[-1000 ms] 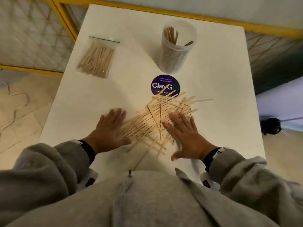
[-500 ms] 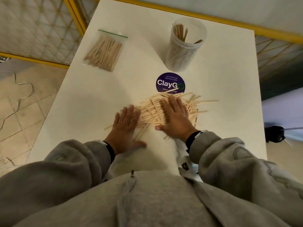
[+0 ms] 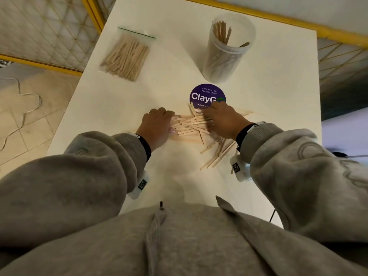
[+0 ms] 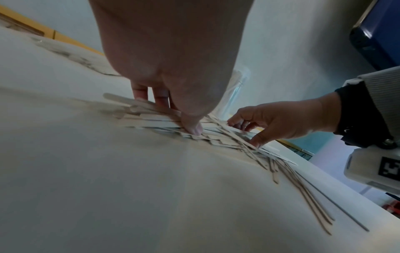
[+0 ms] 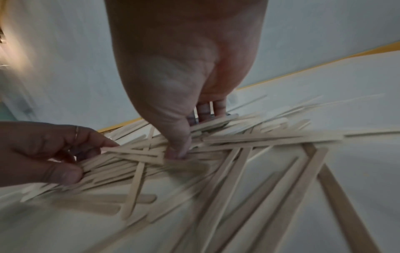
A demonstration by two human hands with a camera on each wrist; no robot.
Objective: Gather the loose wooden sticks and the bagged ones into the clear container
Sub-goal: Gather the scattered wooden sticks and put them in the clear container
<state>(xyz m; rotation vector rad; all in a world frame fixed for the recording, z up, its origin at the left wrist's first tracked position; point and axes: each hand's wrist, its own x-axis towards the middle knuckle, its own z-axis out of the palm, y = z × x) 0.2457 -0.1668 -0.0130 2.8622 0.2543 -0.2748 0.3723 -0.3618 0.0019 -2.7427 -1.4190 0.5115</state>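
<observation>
We have the loose wooden sticks (image 3: 191,124) heaped in the middle of the white table (image 3: 111,100), a crisscrossed pile squeezed between our two hands. Our left hand (image 3: 157,126) closes on the pile from nine o'clock, fingers curled over the far edge of the sticks and thumb tucked under the near edge, as the left wrist view shows (image 4: 173,71). Our right hand (image 3: 223,120) closes in from three o'clock in the same way; in the right wrist view (image 5: 184,68) its thumb presses down into the sticks while its fingers hook round the far side. So both hands are narrowed around the bundle, gripping it from opposite ends. The sticks are still touching the tabletop.

A smaller fan of stray sticks (image 3: 219,152) lies outside the grip, at about five o'clock from the pile, just under our right wrist. A few more tips poke out past the right hand at three o'clock.

At twelve o'clock from the pile, touching its far edge, sits a round purple ClayGo sticker (image 3: 205,94). Beyond it, further toward twelve o'clock, the clear container (image 3: 225,56) stands upright with several sticks already leaning inside. At about ten o'clock, well apart from the pile, the bagged sticks (image 3: 127,54) lie flat in a clear zip bag with a green seal.

Our grey sleeves (image 3: 99,166) fill the near foreground.
</observation>
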